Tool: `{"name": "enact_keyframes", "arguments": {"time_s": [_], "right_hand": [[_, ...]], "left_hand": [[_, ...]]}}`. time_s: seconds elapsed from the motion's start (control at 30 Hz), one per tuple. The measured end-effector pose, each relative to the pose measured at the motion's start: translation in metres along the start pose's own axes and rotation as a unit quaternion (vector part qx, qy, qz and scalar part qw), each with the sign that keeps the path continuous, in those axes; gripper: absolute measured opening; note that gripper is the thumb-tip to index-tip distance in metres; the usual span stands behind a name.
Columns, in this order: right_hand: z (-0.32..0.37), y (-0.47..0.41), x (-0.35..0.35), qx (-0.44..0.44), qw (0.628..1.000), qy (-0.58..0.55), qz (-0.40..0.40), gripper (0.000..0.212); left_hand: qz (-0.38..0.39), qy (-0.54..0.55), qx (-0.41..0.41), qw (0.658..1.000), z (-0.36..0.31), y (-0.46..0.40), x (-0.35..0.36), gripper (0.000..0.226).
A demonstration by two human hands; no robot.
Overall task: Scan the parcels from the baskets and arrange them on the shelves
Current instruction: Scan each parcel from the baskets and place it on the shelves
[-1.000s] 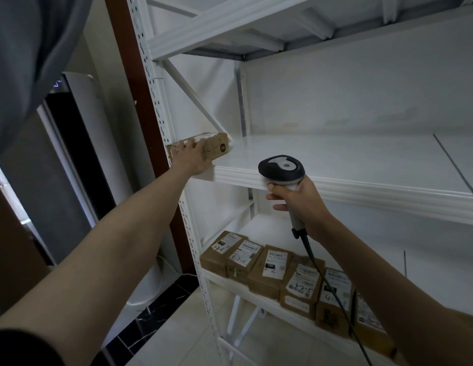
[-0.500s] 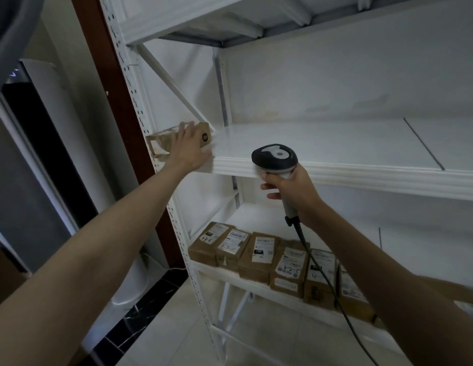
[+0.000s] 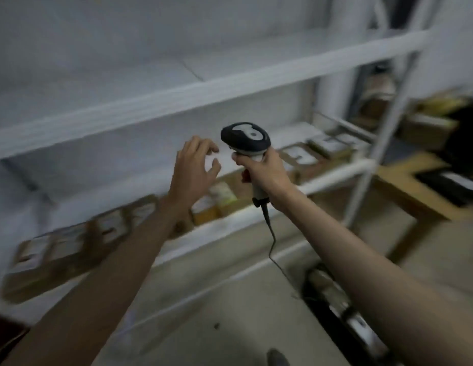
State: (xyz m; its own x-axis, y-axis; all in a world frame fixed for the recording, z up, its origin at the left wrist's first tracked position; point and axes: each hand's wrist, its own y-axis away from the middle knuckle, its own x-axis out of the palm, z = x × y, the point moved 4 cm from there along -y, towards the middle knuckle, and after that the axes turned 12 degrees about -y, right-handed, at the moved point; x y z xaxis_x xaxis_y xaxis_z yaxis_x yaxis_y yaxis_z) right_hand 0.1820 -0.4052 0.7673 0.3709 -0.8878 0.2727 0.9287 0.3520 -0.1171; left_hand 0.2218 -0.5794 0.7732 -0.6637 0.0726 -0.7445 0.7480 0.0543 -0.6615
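My right hand (image 3: 264, 173) grips the handle of a corded barcode scanner (image 3: 245, 138), black head with a white top, held upright in front of the white shelving. Just left of it my left hand (image 3: 194, 167) hangs in the air with loosely curled fingers and holds nothing. The upper white shelf (image 3: 177, 93) runs across the view and looks bare here. On the lower shelf (image 3: 335, 173) stand several brown parcels (image 3: 58, 249) with white labels, blurred by motion. The parcel I was holding is out of view.
A white upright post (image 3: 372, 154) closes the shelf unit on the right. Beyond it are a wooden table (image 3: 415, 191) and more boxes (image 3: 428, 125), blurred. The scanner cable (image 3: 272, 241) hangs toward the pale floor. A dark object (image 3: 333, 294) lies low right.
My left hand has let go of the parcel at the shelf's left end and drawn back beside the scanner. The view has swung sharply right along the shelves and is blurred.
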Motion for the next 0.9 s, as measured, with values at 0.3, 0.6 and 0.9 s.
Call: {"name": "enact_keyframes", "arguments": {"time_s": [0.3, 0.6, 0.9], "right_hand": [[-0.008, 0.194, -0.313, 0.031, 0.931, 0.076, -0.355, 0.044], [-0.010, 0.410, -0.506, 0.088, 0.834, 0.041, -0.543, 0.038], [-0.035, 0.547, -0.588, 0.122, 0.754, -0.026, -0.645, 0.037]], "left_hand": [[0.290, 0.176, 0.199, 0.919, -0.314, 0.078, 0.141, 0.020], [0.440, 0.167, 0.352, 0.809, -0.585, 0.184, 0.184, 0.026], [0.522, 0.146, 0.442, 0.715, -0.723, 0.282, 0.216, 0.027]]}}
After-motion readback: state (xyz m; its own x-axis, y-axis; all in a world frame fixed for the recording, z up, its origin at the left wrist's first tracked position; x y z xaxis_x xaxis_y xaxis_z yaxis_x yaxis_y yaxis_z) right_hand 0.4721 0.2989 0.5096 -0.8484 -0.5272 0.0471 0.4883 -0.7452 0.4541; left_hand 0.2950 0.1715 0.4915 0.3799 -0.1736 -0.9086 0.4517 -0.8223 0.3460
